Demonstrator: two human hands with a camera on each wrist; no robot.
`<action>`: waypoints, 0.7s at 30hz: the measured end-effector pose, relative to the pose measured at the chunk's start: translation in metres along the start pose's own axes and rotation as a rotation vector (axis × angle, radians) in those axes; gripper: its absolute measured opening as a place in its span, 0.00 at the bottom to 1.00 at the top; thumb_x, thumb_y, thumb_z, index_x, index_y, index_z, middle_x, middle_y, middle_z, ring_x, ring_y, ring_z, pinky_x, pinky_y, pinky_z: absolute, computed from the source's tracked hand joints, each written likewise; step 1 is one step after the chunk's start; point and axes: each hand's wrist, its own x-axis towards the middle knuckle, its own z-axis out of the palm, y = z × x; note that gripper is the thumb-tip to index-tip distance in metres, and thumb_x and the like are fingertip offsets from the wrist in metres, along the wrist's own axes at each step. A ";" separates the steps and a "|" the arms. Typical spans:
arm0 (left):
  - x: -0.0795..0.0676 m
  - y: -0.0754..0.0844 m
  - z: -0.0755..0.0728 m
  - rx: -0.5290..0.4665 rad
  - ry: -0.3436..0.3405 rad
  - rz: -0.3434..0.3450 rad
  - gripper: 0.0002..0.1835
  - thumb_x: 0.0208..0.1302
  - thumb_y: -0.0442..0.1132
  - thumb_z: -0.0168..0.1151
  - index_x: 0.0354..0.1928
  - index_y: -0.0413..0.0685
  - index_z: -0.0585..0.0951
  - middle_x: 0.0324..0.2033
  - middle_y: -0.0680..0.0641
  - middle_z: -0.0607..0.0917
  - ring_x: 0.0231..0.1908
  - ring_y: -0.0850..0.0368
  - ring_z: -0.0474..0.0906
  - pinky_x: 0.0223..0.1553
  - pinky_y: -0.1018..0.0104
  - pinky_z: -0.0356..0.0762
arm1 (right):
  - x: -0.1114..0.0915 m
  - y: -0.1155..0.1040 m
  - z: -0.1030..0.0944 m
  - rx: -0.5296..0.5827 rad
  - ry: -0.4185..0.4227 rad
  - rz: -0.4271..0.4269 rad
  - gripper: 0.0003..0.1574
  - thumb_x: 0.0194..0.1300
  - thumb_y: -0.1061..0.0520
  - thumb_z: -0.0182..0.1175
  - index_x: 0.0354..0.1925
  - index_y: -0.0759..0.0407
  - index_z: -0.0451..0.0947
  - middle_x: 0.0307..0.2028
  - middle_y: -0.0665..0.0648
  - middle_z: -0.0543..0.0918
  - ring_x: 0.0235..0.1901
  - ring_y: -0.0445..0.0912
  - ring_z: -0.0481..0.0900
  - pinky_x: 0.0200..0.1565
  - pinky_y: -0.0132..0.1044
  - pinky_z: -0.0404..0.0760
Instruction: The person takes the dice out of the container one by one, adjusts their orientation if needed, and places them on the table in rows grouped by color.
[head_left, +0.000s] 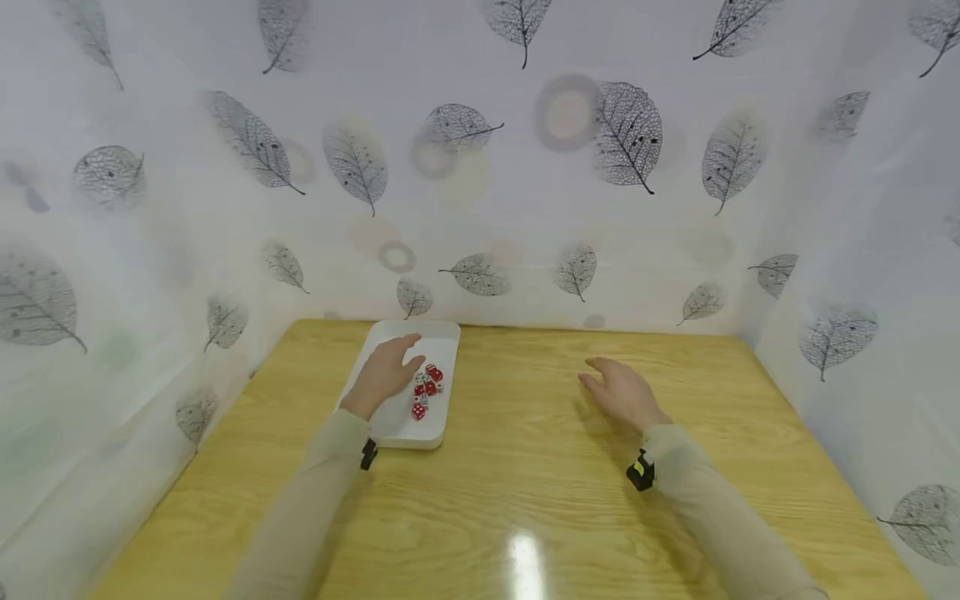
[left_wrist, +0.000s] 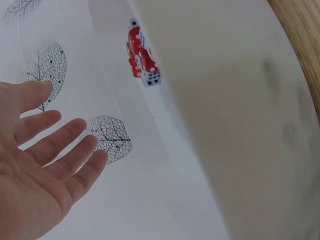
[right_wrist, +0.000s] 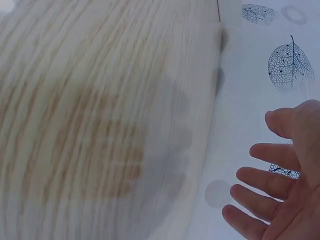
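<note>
In the head view my left hand (head_left: 382, 372) hovers over the left part of a white tray (head_left: 405, 429), its fingers loosely extended and holding nothing. Several red dice (head_left: 431, 387) and white dice lie grouped in the tray, just right of that hand. The left wrist view shows the same red and white dice (left_wrist: 142, 55) beyond the tray's wall, apart from the fingers (left_wrist: 65, 157). Over the table to the right, my right hand (head_left: 624, 394) is held with relaxed, spread fingers (right_wrist: 265, 182) and nothing in its grasp.
A wood-grain table (head_left: 517, 467) lies beneath both hands, with a bright reflection near its front. White curtains (head_left: 480, 200) printed with grey leaves rise behind it and on both sides. Each wrist wears a small black device (head_left: 641, 471).
</note>
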 end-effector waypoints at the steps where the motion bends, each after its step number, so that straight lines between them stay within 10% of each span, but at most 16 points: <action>1: 0.000 -0.001 -0.001 0.006 0.011 0.004 0.27 0.72 0.44 0.54 0.68 0.39 0.68 0.61 0.35 0.76 0.61 0.37 0.73 0.62 0.43 0.69 | 0.000 0.000 0.000 0.007 0.009 -0.003 0.32 0.74 0.44 0.49 0.65 0.64 0.71 0.63 0.66 0.75 0.62 0.64 0.72 0.63 0.60 0.68; 21: -0.015 -0.049 -0.023 -0.039 0.194 -0.151 0.18 0.69 0.36 0.55 0.55 0.32 0.79 0.52 0.31 0.81 0.52 0.35 0.77 0.52 0.42 0.75 | 0.003 -0.012 0.012 0.072 0.017 -0.056 0.21 0.71 0.51 0.55 0.52 0.64 0.81 0.51 0.64 0.84 0.52 0.58 0.81 0.54 0.55 0.77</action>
